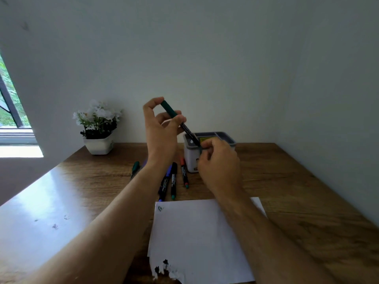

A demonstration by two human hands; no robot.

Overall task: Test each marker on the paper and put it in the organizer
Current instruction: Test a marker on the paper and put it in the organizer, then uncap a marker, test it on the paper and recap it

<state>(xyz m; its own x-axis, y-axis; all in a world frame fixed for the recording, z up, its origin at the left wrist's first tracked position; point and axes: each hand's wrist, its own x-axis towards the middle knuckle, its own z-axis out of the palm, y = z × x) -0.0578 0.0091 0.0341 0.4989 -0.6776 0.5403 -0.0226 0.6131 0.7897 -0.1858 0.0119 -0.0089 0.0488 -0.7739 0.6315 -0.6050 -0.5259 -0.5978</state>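
Green marker is in both my hands, raised above the counter and tilted, with its green top end up to the left and its lower end down to the right, over the organizer. My left hand pinches the upper part between the thumb and the curled fingers. My right hand has its fingers curled around the lower end, just in front of the organizer's rim. The organizer is a white box with a grey top that has compartments, and it stands behind my right hand. On the counter between my arms lie a red marker, a black marker and a blue marker, close together. Another green marker lies left of my left wrist. The paper lies nearer to me, partly under my right arm, with a small green scribble in its far left corner. A white flower pot stands at the back left.
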